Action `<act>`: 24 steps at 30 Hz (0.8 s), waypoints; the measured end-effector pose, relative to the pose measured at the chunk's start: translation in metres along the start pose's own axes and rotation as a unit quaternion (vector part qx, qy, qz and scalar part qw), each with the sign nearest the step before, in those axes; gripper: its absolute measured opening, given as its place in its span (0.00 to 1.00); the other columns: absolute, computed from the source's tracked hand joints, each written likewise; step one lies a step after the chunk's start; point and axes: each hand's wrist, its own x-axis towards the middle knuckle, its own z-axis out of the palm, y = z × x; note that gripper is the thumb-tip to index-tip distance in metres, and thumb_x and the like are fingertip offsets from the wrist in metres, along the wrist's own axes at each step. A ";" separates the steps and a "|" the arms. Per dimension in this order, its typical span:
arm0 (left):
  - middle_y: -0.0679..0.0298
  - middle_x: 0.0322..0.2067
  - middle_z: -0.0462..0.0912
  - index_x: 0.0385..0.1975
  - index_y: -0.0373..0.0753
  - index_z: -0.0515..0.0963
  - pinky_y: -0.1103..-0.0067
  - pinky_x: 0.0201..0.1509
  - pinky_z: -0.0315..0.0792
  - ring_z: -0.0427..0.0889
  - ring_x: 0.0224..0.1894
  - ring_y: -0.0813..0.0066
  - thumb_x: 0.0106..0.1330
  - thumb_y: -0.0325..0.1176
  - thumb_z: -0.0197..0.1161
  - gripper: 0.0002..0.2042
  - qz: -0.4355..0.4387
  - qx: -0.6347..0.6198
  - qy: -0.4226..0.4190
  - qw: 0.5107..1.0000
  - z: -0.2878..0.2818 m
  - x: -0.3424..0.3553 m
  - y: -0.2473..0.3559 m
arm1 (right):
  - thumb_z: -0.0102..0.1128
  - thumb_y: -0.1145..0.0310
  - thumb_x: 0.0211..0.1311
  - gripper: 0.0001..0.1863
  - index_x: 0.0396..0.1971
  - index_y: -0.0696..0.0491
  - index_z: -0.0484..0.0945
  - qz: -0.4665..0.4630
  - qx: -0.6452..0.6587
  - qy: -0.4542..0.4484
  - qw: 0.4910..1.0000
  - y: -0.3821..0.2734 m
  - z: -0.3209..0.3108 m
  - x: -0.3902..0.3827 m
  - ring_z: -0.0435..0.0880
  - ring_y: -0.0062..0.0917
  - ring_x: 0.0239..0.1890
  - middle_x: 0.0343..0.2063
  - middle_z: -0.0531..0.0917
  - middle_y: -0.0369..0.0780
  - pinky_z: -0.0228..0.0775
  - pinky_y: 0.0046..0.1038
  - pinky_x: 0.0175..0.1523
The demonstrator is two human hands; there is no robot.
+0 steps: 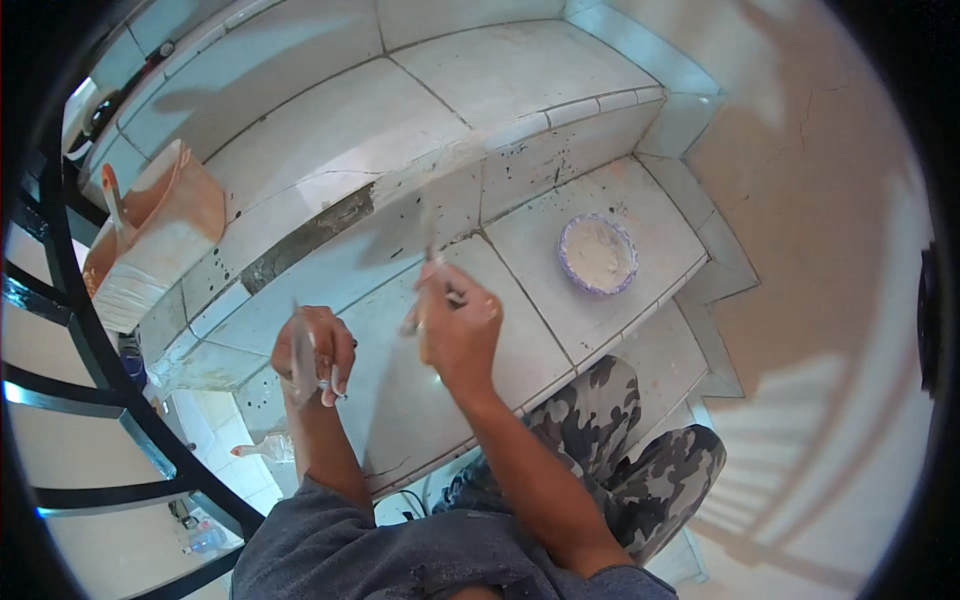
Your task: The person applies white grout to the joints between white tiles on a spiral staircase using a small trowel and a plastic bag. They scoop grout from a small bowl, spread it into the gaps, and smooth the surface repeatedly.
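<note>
My left hand (318,345) is closed on a thin, flat, pale piece (302,350), seen nearly edge-on and smeared, so its kind is unclear. White smudges mark its fingers. Raised over the tiled step, my right hand (460,318) grips a slim putty knife (431,225), whose blade blurs upward towards the step edge. Along that edge runs a strip of bare rough concrete (310,240) without tile. A whitish paste patch (430,170) covers the edge beside it. To the right, a purple-rimmed bowl (570,270) on the step holds off-white paste (597,253).
An open, paste-stained container (185,205) with an orange-handled tool (113,200) stands at the left on the upper step. Black metal railings (85,360) curve along the left side. A beige wall (820,250) rises at the right. My camouflage-clad legs (590,420) are below.
</note>
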 end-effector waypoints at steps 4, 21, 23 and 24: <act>0.38 0.27 0.82 0.28 0.28 0.79 0.77 0.22 0.82 0.86 0.20 0.60 0.65 0.29 0.65 0.09 0.006 0.053 -0.071 0.996 0.021 0.011 0.038 | 0.58 0.66 0.69 0.14 0.36 0.64 0.83 0.032 0.048 0.024 0.998 -0.010 -0.006 0.025 0.79 0.22 0.16 0.17 0.79 0.38 0.71 0.25 0.24; 0.49 0.31 0.82 0.36 0.31 0.76 0.81 0.21 0.81 0.84 0.23 0.69 0.71 0.29 0.60 0.07 0.250 0.151 0.046 0.955 0.087 0.004 0.087 | 0.60 0.69 0.63 0.12 0.44 0.57 0.84 -0.340 -0.429 -0.167 0.820 -0.093 0.015 0.040 0.84 0.46 0.38 0.36 0.84 0.52 0.76 0.40 0.43; 0.49 0.31 0.82 0.37 0.31 0.76 0.81 0.22 0.82 0.84 0.24 0.69 0.70 0.29 0.61 0.07 0.242 0.153 0.041 0.957 0.085 0.003 0.086 | 0.58 0.70 0.62 0.11 0.40 0.57 0.85 -0.353 -0.447 -0.206 0.796 -0.108 0.023 0.061 0.84 0.49 0.39 0.36 0.83 0.54 0.75 0.44 0.44; 0.49 0.32 0.81 0.37 0.31 0.75 0.81 0.23 0.82 0.84 0.25 0.69 0.69 0.30 0.62 0.07 0.237 0.154 0.041 0.958 0.084 0.004 0.087 | 0.59 0.70 0.62 0.10 0.38 0.57 0.85 -0.363 -0.490 -0.207 0.765 -0.116 0.029 0.072 0.83 0.48 0.37 0.35 0.84 0.52 0.76 0.43 0.44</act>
